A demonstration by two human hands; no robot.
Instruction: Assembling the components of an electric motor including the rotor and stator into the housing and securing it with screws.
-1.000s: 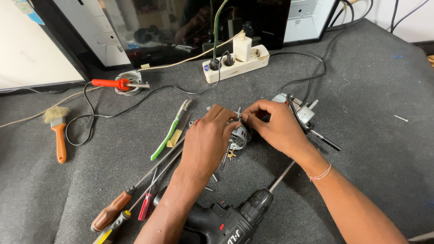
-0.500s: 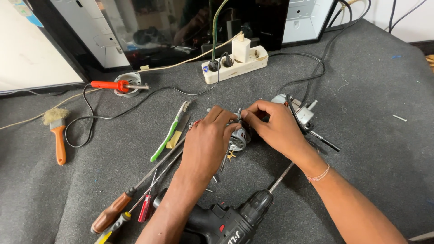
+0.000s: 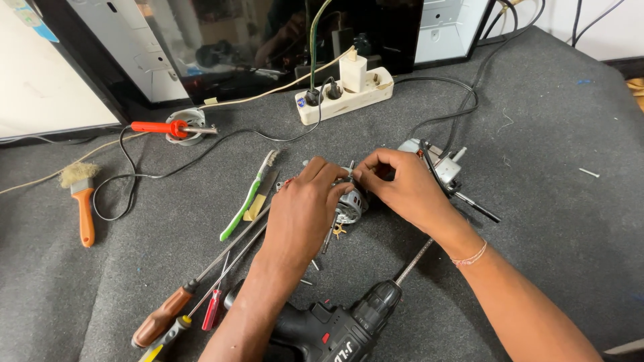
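A grey mat (image 3: pixel 563 221) covered the whole bench, and a dark glass panel (image 3: pixel 268 40) stood at its far edge. A black drill (image 3: pixel 335 328) was laid at the near edge, between the two forearms. A white power strip (image 3: pixel 345 90) was placed near the panel. Two screwdrivers (image 3: pixel 201 281) were laid left of the drill, a brush (image 3: pixel 82 198) far to the left, a soldering iron (image 3: pixel 171 127) beyond it. A green toothbrush (image 3: pixel 249 194) lay just beside the left hand (image 3: pixel 305 208). A small motor (image 3: pixel 350 204) was held at the mat's middle, between both hands. The left hand's fingers were curled closed over it. The right hand (image 3: pixel 402 188) was pinched shut on its top part.
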